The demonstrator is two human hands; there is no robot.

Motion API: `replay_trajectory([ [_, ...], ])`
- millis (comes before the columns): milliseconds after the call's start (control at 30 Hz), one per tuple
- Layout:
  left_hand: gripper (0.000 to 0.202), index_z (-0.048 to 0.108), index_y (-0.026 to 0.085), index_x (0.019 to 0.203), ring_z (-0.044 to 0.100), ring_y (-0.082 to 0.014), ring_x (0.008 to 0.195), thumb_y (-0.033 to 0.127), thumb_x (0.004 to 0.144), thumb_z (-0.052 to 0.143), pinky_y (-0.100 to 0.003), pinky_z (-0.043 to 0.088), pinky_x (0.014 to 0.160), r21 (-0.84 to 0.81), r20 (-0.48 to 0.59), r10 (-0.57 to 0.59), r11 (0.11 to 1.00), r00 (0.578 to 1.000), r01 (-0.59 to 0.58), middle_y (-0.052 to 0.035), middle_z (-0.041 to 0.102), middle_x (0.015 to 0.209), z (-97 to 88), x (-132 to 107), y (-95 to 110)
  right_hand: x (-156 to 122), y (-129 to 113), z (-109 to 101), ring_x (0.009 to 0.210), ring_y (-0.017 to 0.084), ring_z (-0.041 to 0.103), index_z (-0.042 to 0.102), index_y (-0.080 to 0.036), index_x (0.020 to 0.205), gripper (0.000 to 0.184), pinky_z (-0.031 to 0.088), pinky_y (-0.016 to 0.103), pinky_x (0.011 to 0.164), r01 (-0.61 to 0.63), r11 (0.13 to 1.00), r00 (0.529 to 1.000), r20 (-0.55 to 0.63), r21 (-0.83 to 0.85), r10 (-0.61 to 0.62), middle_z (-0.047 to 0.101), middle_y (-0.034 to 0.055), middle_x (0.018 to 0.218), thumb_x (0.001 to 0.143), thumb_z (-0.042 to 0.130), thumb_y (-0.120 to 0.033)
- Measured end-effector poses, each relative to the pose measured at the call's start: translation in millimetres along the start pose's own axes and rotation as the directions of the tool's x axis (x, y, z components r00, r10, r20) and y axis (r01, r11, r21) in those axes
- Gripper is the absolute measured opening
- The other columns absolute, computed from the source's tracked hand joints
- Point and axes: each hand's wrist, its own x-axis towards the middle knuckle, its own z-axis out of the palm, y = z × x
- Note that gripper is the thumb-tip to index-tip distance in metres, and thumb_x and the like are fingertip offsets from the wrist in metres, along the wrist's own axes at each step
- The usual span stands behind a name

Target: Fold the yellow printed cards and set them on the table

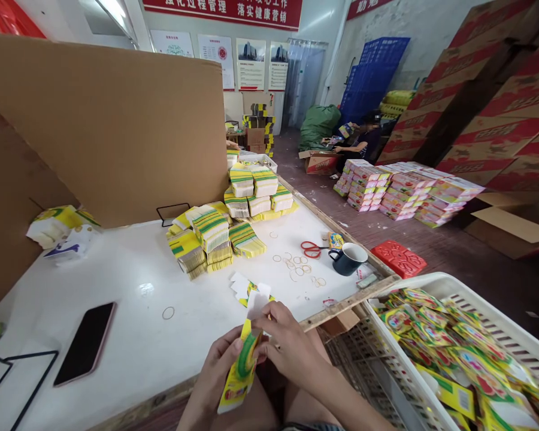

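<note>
A slim yellow and green printed carton [239, 378] with a white end flap is held in front of me at the table's near edge. My left hand [216, 365] is closed around its left side, thumb on the printed face. The fingers of my right hand [287, 338] pinch its right edge near the upper end; whether something else sits inside the carton cannot be seen. Just beyond my hands, some white-flapped carton pieces [245, 288] lie on the white table [130, 323]. Bundles of flat yellow and green cartons [211, 230] are stacked farther back.
Rubber bands [299, 266], red-handled scissors [312, 248] and a dark mug [348, 260] lie right. A phone [86, 342] rests left. The white basket [388, 338] holds many packets. A cardboard sheet [117, 137] stands behind; another person [363, 140] sits beyond stacked boxes [402, 191].
</note>
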Motion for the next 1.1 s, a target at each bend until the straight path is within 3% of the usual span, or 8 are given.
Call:
replay_trajectory([
  [133, 0.035, 0.071, 0.016, 0.101, 0.068, -0.0181, 0.063, 0.034, 0.071, 0.073, -0.028, 0.053, 0.063, -0.028, 0.030, 0.013, 1.000, 0.999, -0.012, -0.0082, 0.075, 0.076, 0.9, 3, 3, -5, 3, 0, 0.112, 0.023, 0.047, 0.056, -0.031, 0.120, 0.057, 0.040, 0.037, 0.098, -0.019, 0.996, 0.995, -0.095, 0.087, 0.027, 0.052, 0.0051, 0.117, 0.072, 0.059, -0.002],
  [233, 0.032, 0.068, 0.018, 0.104, 0.070, -0.0190, 0.069, 0.033, 0.075, 0.070, -0.029, 0.054, 0.066, -0.059, -0.004, 0.046, 0.997, 0.999, -0.047, -0.0073, 0.076, 0.083, 4.8, 5, -1, -9, 8, 11, 0.110, 0.025, 0.050, 0.052, -0.026, 0.125, 0.053, 0.043, 0.035, 0.094, -0.122, 0.957, 0.964, -0.200, 0.264, 0.178, 0.054, 0.0070, 0.121, 0.074, 0.068, -0.019],
  [367, 0.037, 0.060, 0.019, 0.111, 0.070, -0.0210, 0.077, 0.037, 0.079, 0.065, -0.030, 0.055, 0.067, 0.000, -0.009, 0.137, 0.991, 0.991, -0.137, -0.0065, 0.075, 0.091, 13.5, 6, -9, -15, 15, 32, 0.076, 0.020, 0.058, 0.067, -0.020, 0.094, 0.019, 0.046, 0.028, 0.066, -0.262, 0.848, 0.933, -0.103, 0.460, 0.345, 0.066, 0.0035, 0.082, 0.082, 0.061, -0.034],
  [500, 0.046, 0.049, 0.021, 0.116, 0.070, -0.0237, 0.081, 0.038, 0.077, 0.067, -0.030, 0.054, 0.067, 0.166, -0.040, 0.203, 0.967, 0.978, -0.194, -0.0054, 0.074, 0.086, 18.6, 5, -10, -15, 19, 38, 0.071, 0.019, 0.056, 0.066, -0.019, 0.076, 0.016, 0.044, 0.027, 0.065, -0.285, 0.846, 0.904, -0.168, 0.450, 0.394, 0.064, 0.0025, 0.073, 0.081, 0.060, -0.032],
  [633, 0.059, 0.040, 0.023, 0.124, 0.070, -0.0236, 0.081, 0.033, 0.074, 0.070, -0.029, 0.053, 0.067, 0.329, -0.084, 0.281, 0.913, 0.956, -0.239, -0.0056, 0.073, 0.091, 18.3, 0, -2, -11, 16, 25, 0.068, 0.018, 0.056, 0.062, -0.021, 0.094, 0.017, 0.044, 0.027, 0.062, -0.287, 0.798, 0.904, -0.127, 0.529, 0.409, 0.063, 0.0012, 0.075, 0.081, 0.060, -0.031],
  [800, 0.067, 0.028, 0.026, 0.136, 0.068, -0.0257, 0.089, 0.031, 0.080, 0.064, -0.032, 0.053, 0.073, 0.315, 0.057, 0.212, 0.923, 0.976, -0.219, -0.0097, 0.069, 0.106, 14.3, -7, 6, -14, 13, 7, 0.076, 0.017, 0.058, 0.046, -0.025, 0.123, 0.040, 0.046, 0.027, 0.067, -0.198, 0.742, 0.950, -0.062, 0.641, 0.307, 0.061, 0.0032, 0.094, 0.085, 0.057, -0.033],
  [1000, 0.037, 0.049, 0.027, 0.113, 0.068, -0.0215, 0.075, 0.024, 0.080, 0.065, -0.029, 0.050, 0.065, 0.276, 0.224, 0.073, 0.951, 0.972, -0.136, -0.0047, 0.072, 0.090, 12.8, -11, 9, -16, 17, -8, 0.067, 0.013, 0.049, 0.060, -0.021, 0.092, 0.015, 0.038, 0.023, 0.060, -0.167, 0.828, 0.982, 0.016, 0.535, 0.188, 0.056, -0.0014, 0.075, 0.088, 0.053, -0.033],
  [1100, 0.037, 0.046, 0.029, 0.110, 0.068, -0.0209, 0.077, 0.023, 0.079, 0.066, -0.028, 0.049, 0.066, 0.248, 0.233, 0.056, 0.962, 0.971, -0.116, -0.0033, 0.071, 0.087, 16.1, -12, 6, -15, 18, -8, 0.067, 0.014, 0.049, 0.060, -0.019, 0.077, 0.021, 0.037, 0.023, 0.060, -0.161, 0.866, 0.981, -0.023, 0.472, 0.195, 0.055, -0.0011, 0.069, 0.089, 0.051, -0.034],
])
